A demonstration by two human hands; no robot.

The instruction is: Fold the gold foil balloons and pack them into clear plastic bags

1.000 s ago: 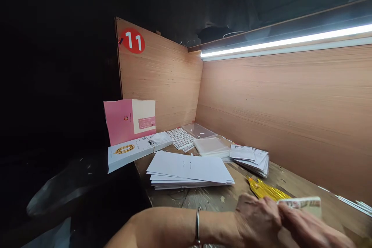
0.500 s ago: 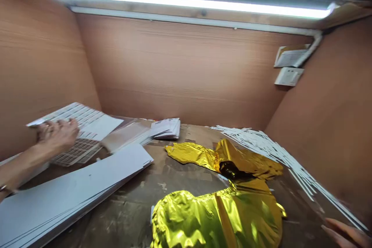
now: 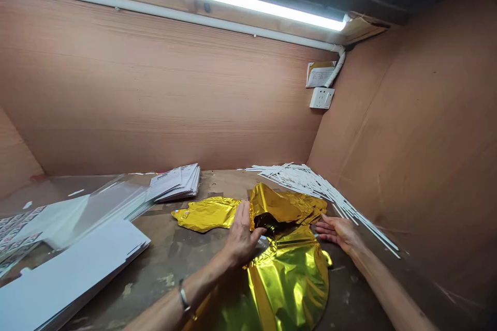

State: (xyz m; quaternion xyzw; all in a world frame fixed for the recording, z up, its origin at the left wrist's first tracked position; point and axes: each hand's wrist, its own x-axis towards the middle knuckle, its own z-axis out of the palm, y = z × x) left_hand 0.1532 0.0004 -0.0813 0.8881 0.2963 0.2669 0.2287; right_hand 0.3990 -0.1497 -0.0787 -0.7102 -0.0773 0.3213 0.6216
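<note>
Gold foil (image 3: pixel 289 284) lies on the counter (image 3: pixel 166 256), bare room left of it. My left grip (image 3: pixel 241 238) rests on the foil, fingers unclenched; my right grip (image 3: pixel 344 235), unclenched too, is at its right edge. White strips (image 3: pixel 298 180) crowd behind the foil; a paper stack (image 3: pixel 66 274) blocks farther left.

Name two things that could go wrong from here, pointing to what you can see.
1. The gold foil looks thin and creased; it might tear or wrinkle further if the left hand and right hand tug it.
2. Loose white strips lie close by the foil's far edge, so a sideways sweep could scatter them.
</note>
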